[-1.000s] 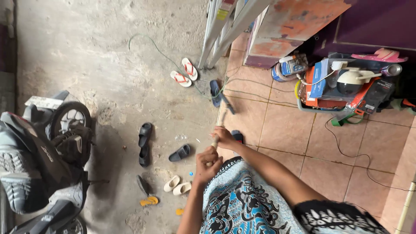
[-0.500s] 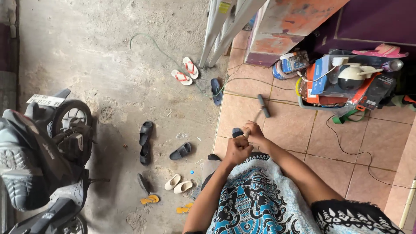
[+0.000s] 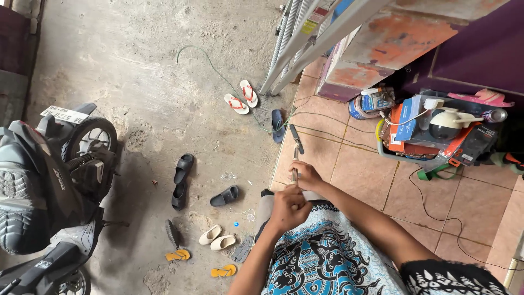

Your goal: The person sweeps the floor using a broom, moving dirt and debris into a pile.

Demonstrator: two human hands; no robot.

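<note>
Both my hands grip one long wooden handle that runs down to a dark head (image 3: 296, 139) resting on the orange floor tiles near the tile edge. My right hand (image 3: 307, 175) is the further one along the handle. My left hand (image 3: 287, 208) closes around it closer to my body. A blue and black patterned cloth (image 3: 322, 257) covers my lap below the hands.
A black scooter (image 3: 49, 186) stands at the left on the concrete. Several sandals (image 3: 240, 97) and slippers (image 3: 217, 239) lie scattered on the concrete. A basket of boxes and cables (image 3: 436, 128) sits at the right by a purple wall. Metal poles (image 3: 305, 43) lean above.
The tool head swung from the tiles at the right back toward the tile edge at the left. My hands moved slightly down and left with the handle. The view shifted a little.
</note>
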